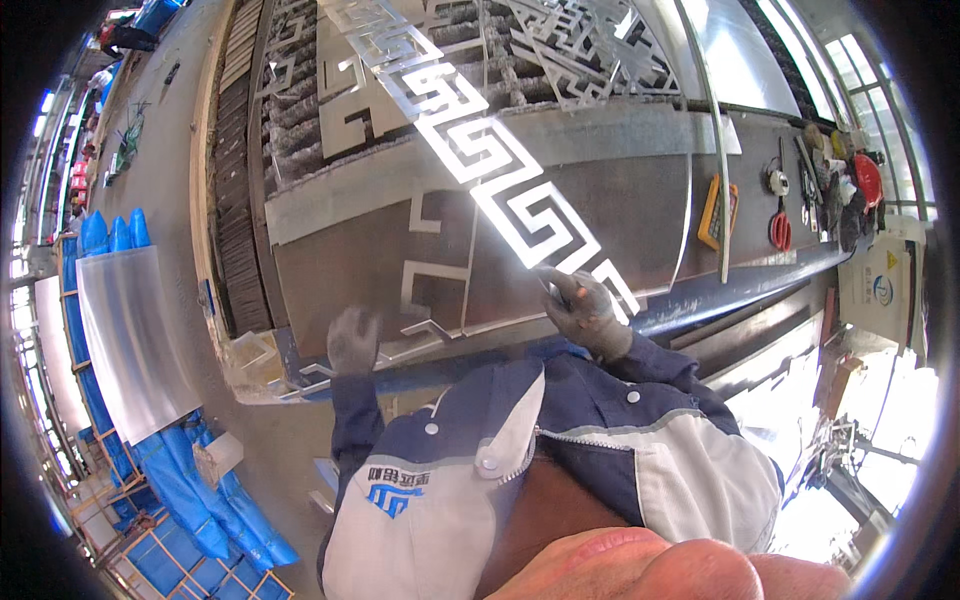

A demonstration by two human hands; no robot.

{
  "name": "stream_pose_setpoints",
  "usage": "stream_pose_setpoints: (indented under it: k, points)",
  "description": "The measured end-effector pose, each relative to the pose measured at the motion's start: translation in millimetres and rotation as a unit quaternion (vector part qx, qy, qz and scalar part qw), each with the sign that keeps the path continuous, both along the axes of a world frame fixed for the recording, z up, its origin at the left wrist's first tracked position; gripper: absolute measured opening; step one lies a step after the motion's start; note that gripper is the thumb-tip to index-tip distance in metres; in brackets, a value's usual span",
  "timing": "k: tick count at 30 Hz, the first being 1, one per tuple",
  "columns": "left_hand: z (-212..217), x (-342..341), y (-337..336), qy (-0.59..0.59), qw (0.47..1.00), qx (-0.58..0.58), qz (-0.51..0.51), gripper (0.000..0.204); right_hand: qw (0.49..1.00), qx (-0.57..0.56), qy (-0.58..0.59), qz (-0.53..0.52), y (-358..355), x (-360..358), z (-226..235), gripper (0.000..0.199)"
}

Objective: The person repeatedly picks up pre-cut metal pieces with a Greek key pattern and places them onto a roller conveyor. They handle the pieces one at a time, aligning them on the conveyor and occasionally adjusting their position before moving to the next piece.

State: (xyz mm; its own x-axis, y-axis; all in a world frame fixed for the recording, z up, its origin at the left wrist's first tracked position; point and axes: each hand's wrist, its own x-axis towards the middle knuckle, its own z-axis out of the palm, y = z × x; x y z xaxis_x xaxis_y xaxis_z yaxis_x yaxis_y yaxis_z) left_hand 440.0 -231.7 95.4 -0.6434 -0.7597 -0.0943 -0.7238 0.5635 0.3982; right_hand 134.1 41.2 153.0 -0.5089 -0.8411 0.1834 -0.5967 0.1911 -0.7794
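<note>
Plainly, we see a long, bright metal strip (508, 178), cut in a stepped, maze-like key pattern, slanting across a dark worktable (360, 250). It runs from the far side at upper middle down toward us, and its near end lies at the wearer's right hand (588, 312).

That right hand, in a dark grey glove, is partly closed, its fingers bent over the strip's edge close to the near end. We cannot tell how firmly it grips. Nearly all of the strip stretches away beyond this hand, forward and to its left.

The left hand (355, 342), gloved alike, is raised near the table's front edge, well apart from the strip. Its fingers are loosely curled; we cannot tell whether anything is inside them. Between the two hands, nearer the left, we find a thin angular metal offcut (435, 268).

Off to the right of the strip, we notice a yellow-edged tool (712, 212), red-handled scissors (780, 230) and a round tape measure (777, 182).
</note>
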Motion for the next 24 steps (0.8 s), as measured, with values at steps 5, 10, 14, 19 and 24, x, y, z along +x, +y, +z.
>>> stream_pose_setpoints:
  k: [5, 10, 14, 19, 24]
  points:
    - [-37.8, -148.6, -29.8, 0.353, 0.862, 0.350, 0.093, 0.051, 0.999, -0.043, 0.017, 0.001, -1.7, 14.3, -30.6, 0.048]
    - [-76.5, -307.9, -60.2, 0.503, 0.677, 0.527, 0.100, 0.040, 0.988, -0.020, -0.151, -0.026, 1.4, 22.8, -45.9, 0.044]
    - [-66.0, -346.4, -65.5, 0.284, 0.850, 0.429, 0.116, 0.041, 0.981, -0.035, -0.177, -0.077, -0.9, 23.9, -70.9, 0.045]
    - [-54.9, -347.2, -50.2, 0.490, 0.547, 0.668, 0.122, 0.047, 0.983, -0.027, 0.176, -0.041, -5.0, 9.4, -80.4, 0.036]
    - [-62.2, -383.8, -33.2, 0.419, 0.727, 0.517, 0.171, 0.044, 0.991, 0.071, -0.074, -0.089, 5.4, -27.9, -60.0, 0.038]
